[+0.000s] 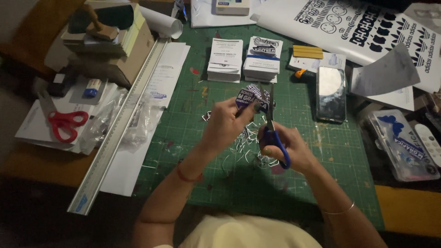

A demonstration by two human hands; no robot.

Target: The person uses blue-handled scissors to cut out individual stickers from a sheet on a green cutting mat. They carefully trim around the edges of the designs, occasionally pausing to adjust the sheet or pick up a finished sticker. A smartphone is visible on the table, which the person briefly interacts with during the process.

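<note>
My left hand [225, 123] pinches a small purple and white printed sticker [251, 96] above the green cutting mat [340, 174]. My right hand [287, 149] grips blue-handled scissors [272, 126], blades pointing up against the sticker's right edge. Thin white paper trimmings [245, 140] lie scattered on the mat right under both hands.
Two stacks of printed cards [244, 59] sit at the mat's far edge, a phone [330, 93] to their right. A long metal ruler [120, 126] runs along the mat's left side, red scissors [64, 124] beyond it. A clear plastic case [404, 144] and printed sheets [367, 27] lie right.
</note>
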